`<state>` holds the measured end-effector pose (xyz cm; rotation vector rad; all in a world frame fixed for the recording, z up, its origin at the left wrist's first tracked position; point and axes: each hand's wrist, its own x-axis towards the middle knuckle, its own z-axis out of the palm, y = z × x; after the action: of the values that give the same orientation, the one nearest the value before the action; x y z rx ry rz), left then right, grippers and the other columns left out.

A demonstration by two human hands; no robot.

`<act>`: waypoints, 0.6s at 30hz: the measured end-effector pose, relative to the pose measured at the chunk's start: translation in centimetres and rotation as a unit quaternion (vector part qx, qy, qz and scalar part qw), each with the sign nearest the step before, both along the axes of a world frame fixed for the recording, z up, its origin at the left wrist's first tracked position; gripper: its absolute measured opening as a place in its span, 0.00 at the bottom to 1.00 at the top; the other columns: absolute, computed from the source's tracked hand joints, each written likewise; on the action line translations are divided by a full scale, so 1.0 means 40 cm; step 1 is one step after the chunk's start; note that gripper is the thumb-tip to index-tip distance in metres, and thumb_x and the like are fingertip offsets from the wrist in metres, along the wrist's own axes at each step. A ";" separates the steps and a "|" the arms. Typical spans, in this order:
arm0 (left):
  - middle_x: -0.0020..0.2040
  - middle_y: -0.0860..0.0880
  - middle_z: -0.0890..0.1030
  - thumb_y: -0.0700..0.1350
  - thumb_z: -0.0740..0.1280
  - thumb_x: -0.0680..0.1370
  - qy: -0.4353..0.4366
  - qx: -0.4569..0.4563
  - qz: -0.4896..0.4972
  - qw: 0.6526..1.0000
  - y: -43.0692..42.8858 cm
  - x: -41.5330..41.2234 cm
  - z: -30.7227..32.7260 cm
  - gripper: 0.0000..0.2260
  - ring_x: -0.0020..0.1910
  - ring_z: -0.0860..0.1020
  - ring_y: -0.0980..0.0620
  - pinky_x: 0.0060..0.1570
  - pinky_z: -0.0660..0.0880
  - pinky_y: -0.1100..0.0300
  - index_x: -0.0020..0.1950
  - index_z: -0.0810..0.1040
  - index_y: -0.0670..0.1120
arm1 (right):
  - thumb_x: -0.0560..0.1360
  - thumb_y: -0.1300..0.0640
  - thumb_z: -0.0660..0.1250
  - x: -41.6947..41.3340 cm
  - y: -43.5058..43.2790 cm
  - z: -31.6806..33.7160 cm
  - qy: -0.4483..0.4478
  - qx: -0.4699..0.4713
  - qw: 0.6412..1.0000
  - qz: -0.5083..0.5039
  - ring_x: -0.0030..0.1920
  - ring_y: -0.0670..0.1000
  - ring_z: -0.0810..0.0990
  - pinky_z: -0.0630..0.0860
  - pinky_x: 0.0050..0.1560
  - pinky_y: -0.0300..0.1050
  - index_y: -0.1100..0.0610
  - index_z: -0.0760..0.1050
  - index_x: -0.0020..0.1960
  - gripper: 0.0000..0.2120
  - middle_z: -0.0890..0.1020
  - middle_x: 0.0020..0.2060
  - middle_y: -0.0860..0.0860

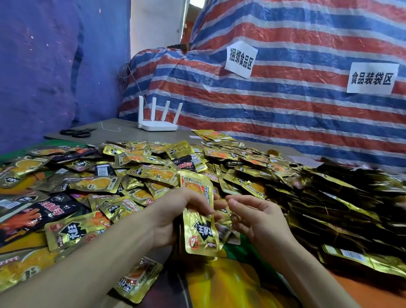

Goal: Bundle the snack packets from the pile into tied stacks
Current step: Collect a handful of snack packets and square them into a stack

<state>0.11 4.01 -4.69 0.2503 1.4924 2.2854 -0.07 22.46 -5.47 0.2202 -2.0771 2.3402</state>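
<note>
Left hand grips a small stack of gold snack packets at the centre of the view, fingers curled over its front face, the stack held nearly upright and slightly fanned. Right hand sits just beside the stack's right edge, palm up, fingers loosely curled. Whether it pinches a tie or a packet corner cannot be told. No tie shows around the stack. Behind and to the left, the loose pile of gold and black packets covers the surface, overlapping at every angle. To the right lies a darker heap of packets that look stacked, though no ties can be made out there. Scissors and a loose length of string lie at the far left, well apart from both hands, near a white router. Several things could go wrong. The foil faces look slick, so the untied stack could slide apart and spill back into the pile if the left hand's grip loosens while the right hand works. Uneven edges could leave a tie slack. Reaching for the distant string with one hand could tip the stack.
</note>
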 end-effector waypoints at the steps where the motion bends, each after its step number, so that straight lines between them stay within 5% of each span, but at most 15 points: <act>1: 0.43 0.41 0.86 0.29 0.68 0.58 -0.001 0.012 -0.003 1.000 -0.003 0.001 0.001 0.14 0.38 0.85 0.44 0.39 0.84 0.49 0.39 0.87 0.38 | 0.74 0.65 0.73 0.000 0.001 0.000 -0.001 0.004 1.000 -0.002 0.33 0.49 0.78 0.78 0.35 0.39 0.59 0.87 0.43 0.05 0.82 0.41 0.60; 7: 0.37 0.41 0.81 0.28 0.66 0.59 -0.007 0.060 0.021 0.998 -0.013 0.008 0.019 0.19 0.34 0.82 0.42 0.39 0.84 0.47 0.50 0.81 0.34 | 0.71 0.56 0.71 0.023 0.011 0.022 -0.015 0.058 0.993 0.099 0.38 0.51 0.74 0.73 0.40 0.42 0.64 0.83 0.48 0.12 0.78 0.43 0.61; 14: 0.39 0.44 0.77 0.28 0.60 0.68 -0.046 0.071 -0.022 0.996 -0.010 0.035 0.025 0.15 0.36 0.77 0.46 0.44 0.80 0.50 0.50 0.77 0.38 | 0.70 0.58 0.62 0.039 0.031 0.056 -0.041 -0.237 0.955 0.170 0.39 0.54 0.78 0.73 0.51 0.49 0.56 0.75 0.34 0.07 0.76 0.33 0.53; 16: 0.38 0.43 0.77 0.28 0.61 0.68 -0.051 0.057 -0.049 0.996 -0.001 0.044 0.027 0.13 0.36 0.78 0.46 0.46 0.80 0.50 0.49 0.76 0.38 | 0.68 0.62 0.61 0.041 0.023 0.052 -0.038 -0.294 0.940 0.171 0.36 0.54 0.79 0.77 0.49 0.50 0.59 0.74 0.39 0.04 0.75 0.31 0.52; 18: 0.38 0.42 0.77 0.30 0.63 0.67 -0.049 0.033 -0.066 0.996 0.004 0.051 0.029 0.11 0.36 0.80 0.44 0.48 0.79 0.49 0.47 0.76 0.38 | 0.68 0.66 0.61 0.041 0.018 0.049 -0.030 -0.310 0.938 0.155 0.36 0.55 0.82 0.81 0.45 0.51 0.64 0.77 0.50 0.12 0.77 0.30 0.53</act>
<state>2.14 4.16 -3.51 0.2455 1.3137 2.2116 1.58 23.19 -3.52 0.4919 -1.2831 3.0727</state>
